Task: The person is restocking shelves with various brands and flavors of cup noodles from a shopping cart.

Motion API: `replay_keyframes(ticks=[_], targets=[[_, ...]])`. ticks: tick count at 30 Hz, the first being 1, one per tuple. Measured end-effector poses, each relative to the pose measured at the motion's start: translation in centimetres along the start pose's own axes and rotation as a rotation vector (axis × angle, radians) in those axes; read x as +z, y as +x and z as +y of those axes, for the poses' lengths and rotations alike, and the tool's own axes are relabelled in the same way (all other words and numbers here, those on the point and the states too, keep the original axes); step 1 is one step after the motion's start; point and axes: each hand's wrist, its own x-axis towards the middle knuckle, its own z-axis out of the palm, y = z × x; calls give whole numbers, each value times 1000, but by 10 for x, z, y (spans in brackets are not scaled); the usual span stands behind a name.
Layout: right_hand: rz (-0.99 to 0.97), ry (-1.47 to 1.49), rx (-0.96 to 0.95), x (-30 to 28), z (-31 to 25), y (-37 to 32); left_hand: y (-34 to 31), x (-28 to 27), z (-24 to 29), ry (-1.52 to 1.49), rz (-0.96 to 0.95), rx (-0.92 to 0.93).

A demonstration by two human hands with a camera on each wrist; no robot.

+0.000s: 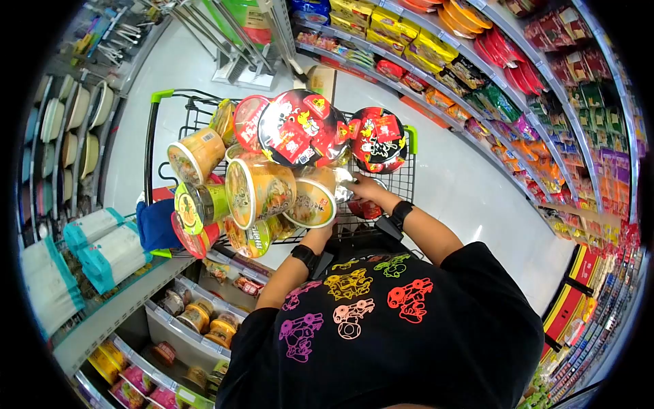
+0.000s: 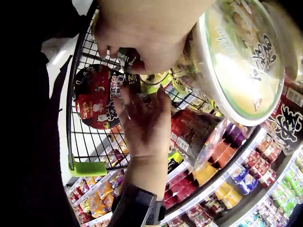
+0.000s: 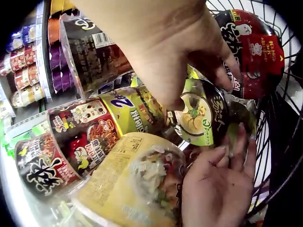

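In the head view, instant-noodle cups and bowls pile up in a wire cart. My right hand [image 1: 368, 189] reaches in beside a silvery package [image 1: 343, 184], below the large black-and-red bowl [image 1: 300, 128]. The left hand [image 1: 317, 237] is partly hidden beneath a white-rimmed bowl [image 1: 312, 203]. The right wrist view has the left hand [image 3: 218, 184] palm up, fingers extended, by a green-and-black bowl [image 3: 196, 113]. Above it the right hand [image 3: 165, 52] spreads its thumb and fingers near a black-and-red bowl [image 3: 253, 54]. Neither hand visibly grips anything.
Cart edges [image 1: 153, 146] surround the pile. Packaged noodles fill curved shelves [image 1: 436, 61] on the right; bowls stand on shelves [image 1: 197, 307] below left. White packs with teal edges [image 1: 109, 252] lie at the left, and a metal rack [image 1: 238, 41] stands beyond the cart.
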Motion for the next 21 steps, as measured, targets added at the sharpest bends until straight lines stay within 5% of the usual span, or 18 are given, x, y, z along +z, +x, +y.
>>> replay_keyframes(ticks=[8, 11, 21], targets=[[178, -81, -354, -5, 58, -15, -63, 68, 12, 228, 73, 30], [293, 47, -433, -1, 69, -30, -97, 105, 6, 221, 160, 211], [537, 101, -607, -50, 62, -142, -152, 167, -48, 205, -81, 363]])
